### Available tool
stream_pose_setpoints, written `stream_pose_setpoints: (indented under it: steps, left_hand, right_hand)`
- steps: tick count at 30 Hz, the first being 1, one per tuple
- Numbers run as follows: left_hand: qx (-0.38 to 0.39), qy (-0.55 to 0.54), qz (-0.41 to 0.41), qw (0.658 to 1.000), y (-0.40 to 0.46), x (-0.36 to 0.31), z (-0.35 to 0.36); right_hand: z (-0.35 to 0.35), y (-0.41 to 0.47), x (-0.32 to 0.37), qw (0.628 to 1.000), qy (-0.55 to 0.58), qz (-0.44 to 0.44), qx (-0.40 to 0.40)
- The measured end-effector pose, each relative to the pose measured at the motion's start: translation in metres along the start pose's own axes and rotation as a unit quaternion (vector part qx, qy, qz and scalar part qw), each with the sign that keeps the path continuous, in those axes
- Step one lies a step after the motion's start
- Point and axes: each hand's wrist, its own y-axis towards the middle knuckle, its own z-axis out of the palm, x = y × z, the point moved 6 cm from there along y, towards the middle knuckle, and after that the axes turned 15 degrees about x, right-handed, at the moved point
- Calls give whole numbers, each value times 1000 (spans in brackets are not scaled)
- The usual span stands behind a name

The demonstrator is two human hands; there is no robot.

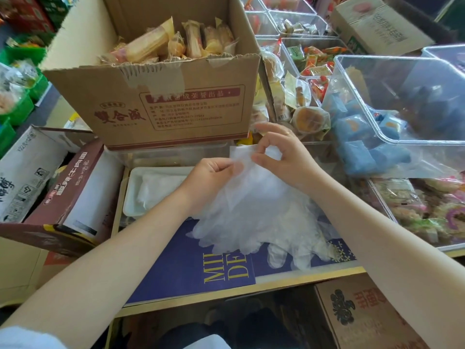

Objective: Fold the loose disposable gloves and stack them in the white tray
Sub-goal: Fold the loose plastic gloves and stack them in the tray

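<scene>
Glove (251,197) pinched at its cuff by left hand (214,172) and right hand (281,152).

You see a translucent, milky-white glove (254,197) over a deep blue booklet (191,268) with yellow lettering. The tray (133,197) is plain white. The cardboard box (161,107) is tan with dark red print. One clear bin holds pale blue packets (362,147); green crates (17,107) stand at your left.
</scene>
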Motion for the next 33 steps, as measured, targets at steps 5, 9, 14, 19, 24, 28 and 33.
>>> stream_pose_setpoints:
  steps: [5,9,14,19,24,28,33]
  left_hand:
    - [19,3,5,1000,0,1,8]
    - [42,80,-16,996,-3,-2,6]
    - [99,255,-54,960,-11,3,0]
    - [111,275,-128,946,-23,25,-13]
    - [85,377,-203,900,-24,32,-16]
    - [-82,408,-97,904,-18,6,4]
    - [-100,388,-2,916,-18,6,7]
  right_hand:
    - [5,-3,-1,998,50,-11,41]
    - [9,-4,-8,997,46,23,61]
    - [8,-7,-11,998,33,47,41]
    - [8,-12,-16,996,31,62,52]
    - [25,-15,-11,996,12,63,63]
    - [30,-13,-6,997,17,65,41]
    - [26,-18,-15,989,81,78,92]
